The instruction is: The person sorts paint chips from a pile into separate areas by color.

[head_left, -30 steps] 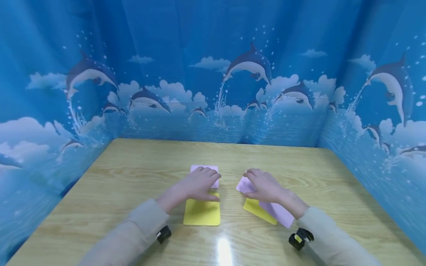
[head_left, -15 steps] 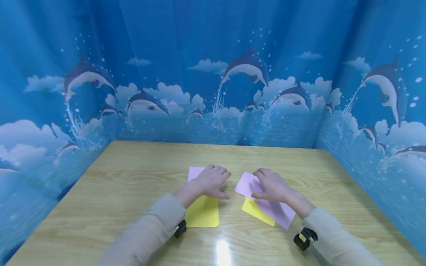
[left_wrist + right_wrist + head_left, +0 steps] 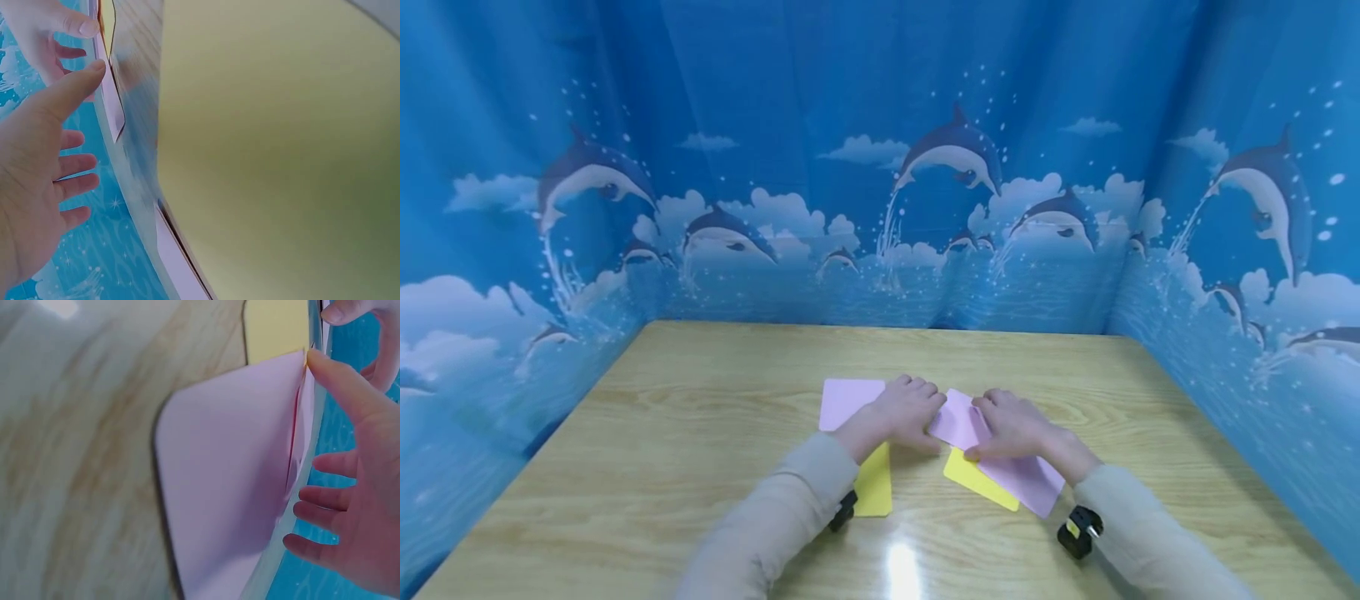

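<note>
Thin lilac and yellow cards with rounded corners lie in two groups on the table. In the head view, the left group has a lilac card [image 3: 848, 402] behind a yellow card [image 3: 874, 483]. My left hand [image 3: 912, 415] hovers between the groups, fingers extended, its fingertips close to the right group's far lilac card [image 3: 955, 421]. Over that group is my right hand [image 3: 1011, 427], its thumb at a card edge and its other fingers loosely spread. Another lilac card [image 3: 1028, 483] overlaps a yellow card [image 3: 977, 481] there. My forearm partly covers the left yellow card.
A wooden table [image 3: 730, 367] carries the cards. Blue dolphin-print curtains [image 3: 805, 275] surround its back and sides. Each wrist wears a small black camera [image 3: 1078, 533], and light glares off the table near the front.
My left hand has moved right, away from the left cards and towards the right group. My right hand has stayed over the right cards, shifting only slightly.
</note>
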Motion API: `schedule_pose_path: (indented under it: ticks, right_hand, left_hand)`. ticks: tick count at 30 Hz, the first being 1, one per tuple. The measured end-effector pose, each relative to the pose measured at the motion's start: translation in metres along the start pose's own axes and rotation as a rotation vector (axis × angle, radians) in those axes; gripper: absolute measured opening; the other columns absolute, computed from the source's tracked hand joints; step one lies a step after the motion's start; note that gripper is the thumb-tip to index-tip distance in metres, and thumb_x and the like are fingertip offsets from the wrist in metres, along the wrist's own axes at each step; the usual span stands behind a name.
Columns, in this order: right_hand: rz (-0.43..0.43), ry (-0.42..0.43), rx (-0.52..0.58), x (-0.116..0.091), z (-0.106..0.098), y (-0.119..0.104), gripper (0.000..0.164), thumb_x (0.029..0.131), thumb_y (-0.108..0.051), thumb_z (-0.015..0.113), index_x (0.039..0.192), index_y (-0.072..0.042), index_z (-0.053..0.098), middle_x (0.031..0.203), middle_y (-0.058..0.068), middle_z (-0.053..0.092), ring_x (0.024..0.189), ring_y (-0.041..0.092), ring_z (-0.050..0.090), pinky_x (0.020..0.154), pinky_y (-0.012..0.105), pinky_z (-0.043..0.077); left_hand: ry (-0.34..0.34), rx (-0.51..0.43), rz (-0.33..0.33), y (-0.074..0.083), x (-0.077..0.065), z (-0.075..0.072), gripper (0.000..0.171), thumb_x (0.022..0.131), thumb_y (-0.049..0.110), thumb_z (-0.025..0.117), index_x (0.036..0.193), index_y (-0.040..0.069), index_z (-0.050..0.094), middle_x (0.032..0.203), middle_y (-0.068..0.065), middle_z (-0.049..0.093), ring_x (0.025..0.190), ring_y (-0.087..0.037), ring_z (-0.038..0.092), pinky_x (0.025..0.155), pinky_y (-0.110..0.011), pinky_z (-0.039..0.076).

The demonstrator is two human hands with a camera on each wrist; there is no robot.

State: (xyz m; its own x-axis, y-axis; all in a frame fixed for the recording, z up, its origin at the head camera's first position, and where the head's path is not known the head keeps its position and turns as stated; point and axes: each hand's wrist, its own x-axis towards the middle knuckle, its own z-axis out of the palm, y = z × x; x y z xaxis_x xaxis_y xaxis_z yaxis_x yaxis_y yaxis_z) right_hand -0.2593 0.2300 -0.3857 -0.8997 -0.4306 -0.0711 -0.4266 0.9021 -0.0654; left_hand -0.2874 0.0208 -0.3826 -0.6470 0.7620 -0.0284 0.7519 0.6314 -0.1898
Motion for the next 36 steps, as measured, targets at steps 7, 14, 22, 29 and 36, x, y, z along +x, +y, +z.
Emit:
schedule_pose_path:
  ticks: [7, 14, 22, 29, 36]
  right_hand:
    - [-0.042, -0.027, 0.037, 0.002, 0.002, 0.005, 0.088, 0.073, -0.057, 0.068, 0.131, 0.004, 0.046, 0.124, 0.023, 0.049, 0.107, 0.035, 0.051, 0.086, 0.049, 0.045]
    - [-0.132, -0.043, 0.097, 0.002, 0.000, 0.011, 0.081, 0.069, -0.051, 0.075, 0.128, 0.000, 0.050, 0.121, 0.018, 0.050, 0.103, 0.029, 0.051, 0.085, 0.045, 0.045]
    - [-0.168, -0.087, 0.151, -0.001, 0.000, 0.014, 0.082, 0.069, -0.043, 0.077, 0.132, -0.001, 0.048, 0.124, 0.016, 0.046, 0.106, 0.027, 0.049, 0.089, 0.045, 0.043]
    - [-0.175, -0.106, 0.171, 0.001, 0.001, 0.014, 0.084, 0.066, -0.040, 0.078, 0.134, -0.002, 0.046, 0.124, 0.013, 0.044, 0.105, 0.024, 0.046, 0.086, 0.041, 0.042]
    - [-0.140, -0.125, 0.166, 0.000, -0.001, 0.014, 0.087, 0.065, -0.042, 0.079, 0.134, -0.001, 0.044, 0.125, 0.014, 0.044, 0.107, 0.025, 0.046, 0.087, 0.043, 0.042]
  left_hand:
    - [-0.050, 0.016, 0.010, 0.009, 0.011, -0.001, 0.076, 0.079, 0.067, 0.055, 0.135, 0.017, 0.046, 0.128, 0.000, 0.052, 0.117, -0.016, 0.046, 0.101, -0.035, 0.035]
    - [-0.089, -0.005, 0.009, 0.014, 0.019, -0.002, 0.081, 0.077, 0.068, 0.057, 0.138, 0.018, 0.044, 0.133, 0.000, 0.050, 0.123, -0.017, 0.043, 0.105, -0.037, 0.031]
    - [-0.110, -0.039, 0.019, 0.016, 0.021, 0.002, 0.084, 0.074, 0.071, 0.057, 0.137, 0.017, 0.046, 0.134, 0.000, 0.050, 0.124, -0.017, 0.043, 0.107, -0.038, 0.030]
    - [-0.145, -0.091, -0.017, 0.012, 0.020, 0.003, 0.083, 0.075, 0.071, 0.057, 0.137, 0.016, 0.046, 0.135, -0.001, 0.049, 0.126, -0.018, 0.041, 0.109, -0.039, 0.027]
    - [-0.178, -0.122, -0.014, 0.010, 0.021, 0.003, 0.081, 0.077, 0.070, 0.055, 0.138, 0.018, 0.045, 0.137, 0.000, 0.048, 0.128, -0.019, 0.040, 0.109, -0.040, 0.026]
